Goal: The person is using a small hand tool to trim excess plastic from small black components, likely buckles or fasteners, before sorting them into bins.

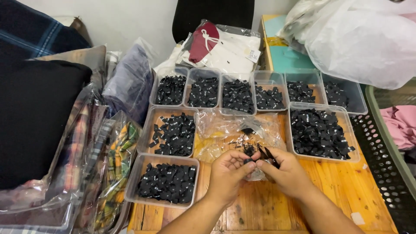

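Black fabric (pixel 34 117) fills the far left, with clear plastic bags of plaid cloth (pixel 117 160) leaning beside it against the edge of the wooden surface (pixel 342 186). Next come three clear plastic trays stacked front to back along the surface's left side: the nearest tray (pixel 164 182) and the middle tray (pixel 171 133) both hold heaps of small black labels. Behind them a back row of smaller trays (pixel 255 93) runs across, each also filled with black labels.

At the centre, a crumpled clear plastic bag (pixel 225 130) lies on the surface between the middle tray and the large tray on the right. Just in front of it the two hands meet. The left hand (pixel 227 173) is curled, its thumb and fingers pinched on a small bunch of black labels (pixel 251 151). The right hand (pixel 286 173) touches it fingertip to fingertip, pinching a few more labels from the same bunch, which sits above the front edge of the bag.

Right of the hands stands the large tray (pixel 320 132), heaped with black labels. Behind it lie a folded white garment with a dark red pouch (pixel 206 41), a teal box (pixel 288 56) and a big white plastic bag (pixel 359 39). At the far right edge a dark perforated basket (pixel 385 169) holds pink cloth (pixel 401 123).
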